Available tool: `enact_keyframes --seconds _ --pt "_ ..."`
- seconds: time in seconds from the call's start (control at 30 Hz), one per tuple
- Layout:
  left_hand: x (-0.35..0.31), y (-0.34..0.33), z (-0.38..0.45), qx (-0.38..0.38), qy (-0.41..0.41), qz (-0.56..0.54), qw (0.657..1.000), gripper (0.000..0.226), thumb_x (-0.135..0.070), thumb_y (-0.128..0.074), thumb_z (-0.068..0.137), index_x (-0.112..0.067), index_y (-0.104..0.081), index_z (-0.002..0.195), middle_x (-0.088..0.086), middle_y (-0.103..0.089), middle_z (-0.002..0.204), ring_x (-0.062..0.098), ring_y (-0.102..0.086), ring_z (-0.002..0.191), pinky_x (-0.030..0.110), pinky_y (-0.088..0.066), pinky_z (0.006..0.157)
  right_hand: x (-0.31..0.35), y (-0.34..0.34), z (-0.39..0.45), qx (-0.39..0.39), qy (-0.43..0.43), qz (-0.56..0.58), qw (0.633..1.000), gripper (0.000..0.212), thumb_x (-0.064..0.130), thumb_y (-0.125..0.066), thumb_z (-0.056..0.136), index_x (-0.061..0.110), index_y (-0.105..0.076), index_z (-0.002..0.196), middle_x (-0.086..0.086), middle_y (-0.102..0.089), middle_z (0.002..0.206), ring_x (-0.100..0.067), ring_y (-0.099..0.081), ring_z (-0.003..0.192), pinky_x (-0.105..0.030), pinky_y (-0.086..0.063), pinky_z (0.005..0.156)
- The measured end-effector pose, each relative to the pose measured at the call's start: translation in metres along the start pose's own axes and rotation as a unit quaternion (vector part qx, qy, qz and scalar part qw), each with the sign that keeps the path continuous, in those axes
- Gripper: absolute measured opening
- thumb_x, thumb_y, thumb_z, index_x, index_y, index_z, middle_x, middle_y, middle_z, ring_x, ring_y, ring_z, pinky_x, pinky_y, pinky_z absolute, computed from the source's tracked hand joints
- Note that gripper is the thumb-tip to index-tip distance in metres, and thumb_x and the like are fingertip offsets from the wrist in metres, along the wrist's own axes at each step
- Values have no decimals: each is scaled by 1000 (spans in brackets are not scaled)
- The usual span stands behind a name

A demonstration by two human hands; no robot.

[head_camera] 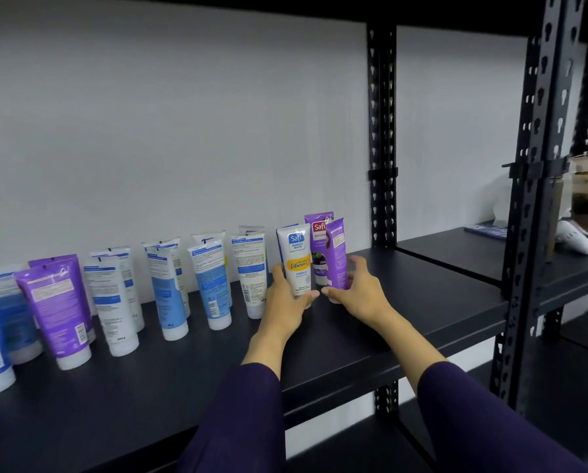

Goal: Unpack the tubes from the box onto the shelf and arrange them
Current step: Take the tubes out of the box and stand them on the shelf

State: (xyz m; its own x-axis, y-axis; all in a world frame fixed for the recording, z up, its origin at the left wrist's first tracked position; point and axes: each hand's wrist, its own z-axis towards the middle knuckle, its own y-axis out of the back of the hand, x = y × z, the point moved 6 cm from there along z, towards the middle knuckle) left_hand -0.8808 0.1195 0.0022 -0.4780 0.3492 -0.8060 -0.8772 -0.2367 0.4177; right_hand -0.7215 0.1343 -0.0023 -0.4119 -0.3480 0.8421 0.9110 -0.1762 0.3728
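Both hands are up on the shelf [405, 302] now, working at the right end of the row. The left hand [287, 295] has its grip wrapped round a white tube [297, 261] with a yellow band, standing cap-down. The right hand [357, 288] grips a purple tube [336, 257] just beside it, thumb in front, fingers curled behind. Another purple tube [316, 240] stands right behind those two. To the left runs a long row of tubes [169, 285], white, blue and purple, all upright on their caps. So a good share looks unpacked already. The spacing is uneven and several face backwards, so tidying seems left to do. The box is not in view, so I can't tell how many remain inside.
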Motion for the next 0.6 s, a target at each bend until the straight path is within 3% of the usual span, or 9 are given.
enact_keyframes --seconds 0.07,0.2,0.33,0.6 --pt "-7 2 -3 -12 -19 -22 1000 78 -13 -67 86 -23 -16 144 -2 -45 135 8 -45 117 17 -42 85 3 0 -1 3 12 26 1000 78 18 -71 83 19 -19 142 -4 -53 121 -14 -57 104 -6 -45 59" --pt "-14 4 -7 -28 -52 -11 998 83 -3 -61 89 -25 -5 146 -1 -39 139 4 -39 115 1 -42 67 4 1 -1 3 47 20 999 74 12 -70 83 24 -20 138 -6 -52 122 -19 -57 109 -12 -49 67" --pt "-13 5 -7 -37 -49 3 998 84 -2 -58 91 -25 -1 148 3 -32 148 15 -38 131 22 -36 94 3 0 3 2 64 4 998 69 12 -67 86 23 -22 136 -6 -52 123 -18 -57 108 -16 -51 71" --pt "-8 2 -5 -18 -40 38 998 91 0 -56 90 -26 8 149 4 -22 154 19 -31 138 31 -35 102 0 -3 10 2 74 -34 997 68 15 -67 86 26 -21 136 -8 -48 133 -21 -53 116 -27 -54 79"
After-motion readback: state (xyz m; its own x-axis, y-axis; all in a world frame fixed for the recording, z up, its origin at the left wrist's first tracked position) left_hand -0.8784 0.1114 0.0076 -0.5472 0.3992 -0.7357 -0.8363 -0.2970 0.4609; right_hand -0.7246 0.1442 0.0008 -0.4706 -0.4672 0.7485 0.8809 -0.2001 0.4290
